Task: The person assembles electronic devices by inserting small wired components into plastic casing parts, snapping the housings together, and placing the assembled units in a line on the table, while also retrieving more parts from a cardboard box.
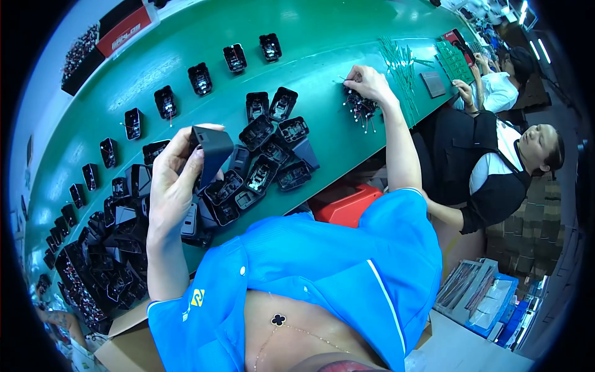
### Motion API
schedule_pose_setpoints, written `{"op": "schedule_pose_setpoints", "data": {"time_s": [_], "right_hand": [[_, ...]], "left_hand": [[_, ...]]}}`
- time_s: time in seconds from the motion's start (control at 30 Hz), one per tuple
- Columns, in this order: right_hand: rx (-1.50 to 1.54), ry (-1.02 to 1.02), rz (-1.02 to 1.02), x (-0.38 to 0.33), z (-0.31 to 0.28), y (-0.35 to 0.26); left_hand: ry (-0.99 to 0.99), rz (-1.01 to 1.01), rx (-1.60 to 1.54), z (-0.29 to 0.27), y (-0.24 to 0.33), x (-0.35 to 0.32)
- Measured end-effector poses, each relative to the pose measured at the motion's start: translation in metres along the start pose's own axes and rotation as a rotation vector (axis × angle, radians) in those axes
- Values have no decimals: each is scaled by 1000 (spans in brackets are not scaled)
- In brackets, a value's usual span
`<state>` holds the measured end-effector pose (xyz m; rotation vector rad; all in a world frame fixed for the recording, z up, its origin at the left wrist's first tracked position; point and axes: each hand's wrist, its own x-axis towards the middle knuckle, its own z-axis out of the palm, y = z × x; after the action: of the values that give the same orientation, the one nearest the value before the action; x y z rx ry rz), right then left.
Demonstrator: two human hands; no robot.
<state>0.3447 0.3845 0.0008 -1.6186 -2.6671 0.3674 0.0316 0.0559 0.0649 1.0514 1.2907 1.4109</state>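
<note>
My left hand is closed around a black plastic casing, raised over the bench and tilted so that its outer side shows. Its inside is hidden from me. Farther right, my right hand pinches at the top of a small heap of dark wired parts with pale tips. A thin wire end sticks out by its fingertips. Between my hands lies a loose pile of open black casings, with fittings visible inside several of them.
Along the far side of the green bench runs a curved row of casings. More casings crowd the left. Green strips and a grey block lie right. A co-worker sits close on that side; a red stool stands below the edge.
</note>
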Motion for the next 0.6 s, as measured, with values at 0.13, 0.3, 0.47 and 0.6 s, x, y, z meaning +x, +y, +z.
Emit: {"op": "schedule_pose_setpoints", "data": {"time_s": [0.13,0.3,0.47,0.6], "right_hand": [[209,117,94,3,15,27],[254,451,19,-2,20,26],[468,429,3,-5,17,25],[543,363,-21,-3,25,37]], "left_hand": [[41,17,-107,-4,-10,-9],[76,14,-220,-3,-18,-12],[71,-19,-286,2,-27,-12],[73,-29,-311,3,-30,-12]]}}
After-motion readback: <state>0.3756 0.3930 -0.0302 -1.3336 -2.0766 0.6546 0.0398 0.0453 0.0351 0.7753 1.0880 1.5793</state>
